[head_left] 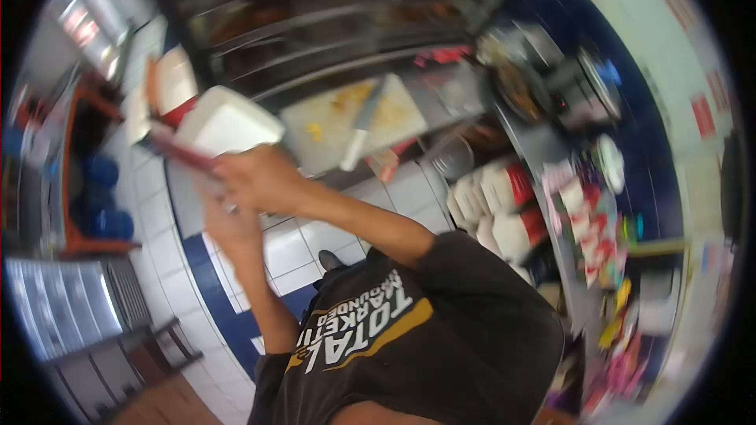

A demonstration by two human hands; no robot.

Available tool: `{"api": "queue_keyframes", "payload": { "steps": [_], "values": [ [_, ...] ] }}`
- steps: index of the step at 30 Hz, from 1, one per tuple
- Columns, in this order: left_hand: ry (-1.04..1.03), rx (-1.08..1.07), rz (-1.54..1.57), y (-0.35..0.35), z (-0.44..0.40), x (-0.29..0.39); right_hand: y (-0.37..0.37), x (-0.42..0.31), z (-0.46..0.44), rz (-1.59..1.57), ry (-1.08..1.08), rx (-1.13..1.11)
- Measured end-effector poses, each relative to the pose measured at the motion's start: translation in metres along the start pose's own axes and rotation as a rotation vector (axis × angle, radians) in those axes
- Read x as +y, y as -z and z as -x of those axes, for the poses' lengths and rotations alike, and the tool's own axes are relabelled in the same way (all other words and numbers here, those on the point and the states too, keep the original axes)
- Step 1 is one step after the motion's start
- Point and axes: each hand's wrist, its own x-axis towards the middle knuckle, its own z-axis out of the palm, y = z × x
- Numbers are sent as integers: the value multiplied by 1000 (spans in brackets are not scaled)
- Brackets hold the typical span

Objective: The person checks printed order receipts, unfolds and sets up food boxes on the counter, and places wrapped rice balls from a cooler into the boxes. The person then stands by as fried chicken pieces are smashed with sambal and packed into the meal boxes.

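Straight ahead on the left, a white takeout box [228, 122] with red outer sides stands open, its white inside facing up. My right hand [264, 179] is closed at the near red edge of the box. Just below it, my left hand [228, 216] is closed against the same edge, its fingers smeared by motion and partly covered by the right hand. To the right of the box lies a white cutting board [311, 122] with yellow bits on it. A knife [366, 120] with a white handle rests across the board.
A display case [315, 24] with blurred trays rises behind the board. More folded red-and-white boxes [496, 197] are stacked under the right-hand counter. A dark pan [516, 90] and a pot [583, 94] stand at the far right. Blue water jugs [110, 224] sit on an orange rack at left.
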Motion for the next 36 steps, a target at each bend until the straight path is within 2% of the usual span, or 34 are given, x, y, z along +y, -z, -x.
{"api": "queue_keyframes", "payload": {
  "steps": [1, 2, 3, 6, 8, 9, 11, 12, 13, 14, 16, 17, 18, 19, 21, 23, 24, 25, 26, 27, 29, 31, 32, 33, 34, 35, 36],
  "values": [
    [-37, -35, -27, 1, -2, -11, -15, 13, -6, 219, 137, 86],
    [-83, -71, -52, -4, -8, -36, -3, -5, -5, 330, 138, -5],
    [-128, -94, -77, -14, -10, -52, -8, -2, -7, 315, 140, 48],
    [-179, -37, 116, -18, -9, -29, 8, -9, -4, 325, 86, 101],
    [-46, -32, 44, -21, -8, -18, 21, -7, -7, 326, 83, 122],
    [-60, -46, 46, -26, -9, -11, 29, -6, -9, 300, 88, 156],
    [-79, -17, -247, -31, -10, 0, 43, -8, -12, 268, 82, 209],
    [-39, -74, -399, -31, -16, -16, 57, -13, -16, 98, 145, 430],
    [-48, -79, -397, -30, -22, -30, 72, -16, -17, -77, 209, 645],
    [-11, -20, -332, -27, -29, -40, 101, -16, -13, -116, 123, 597],
    [20, 25, -261, -27, -33, -62, 169, -1, 14, -249, 73, 758],
    [9, 22, -127, -25, -33, -73, 210, 9, 42, -112, 12, 811],
    [-1, 28, 19, -31, -31, -71, 263, 15, 73, -170, -161, 768],
    [75, 99, 77, -38, -24, -67, 310, 3, 118, 8, -450, 814],
    [226, 219, 92, -52, -21, -69, 379, 5, 197, 184, -572, 1017],
    [221, 260, 132, -66, -21, -77, 428, 2, 264, 360, -692, 1254],
    [220, 295, 165, -71, -21, -85, 446, 28, 285, 374, -352, 1469],
    [223, 313, 159, -77, -23, -95, 468, 43, 313, 624, -386, 1442],
    [205, 358, -27, -80, -27, -109, 487, 60, 328, 857, -481, 1471],
    [187, 397, -215, -82, -25, -107, 507, 83, 341, 840, -481, 1461],
    [119, 484, -268, -90, -23, -116, 546, 146, 370, 1166, -861, 1450],
    [92, 504, -382, -80, -25, -152, 588, 250, 438, 1481, -993, 1338],
    [74, 490, -431, -80, -21, -157, 600, 294, 466, 1611, -1065, 1146],
    [61, 476, -492, -77, -17, -158, 603, 329, 501, 1795, -1032, 770],
    [56, 470, -547, -76, -13, -156, 596, 359, 516, 1974, -900, 508],
    [54, 471, -568, -69, -10, -153, 586, 386, 523, 2225, -605, 421],
    [37, 463, -567, -60, -5, -154, 548, 337, 456, 1696, -876, 748]
  ]
}}
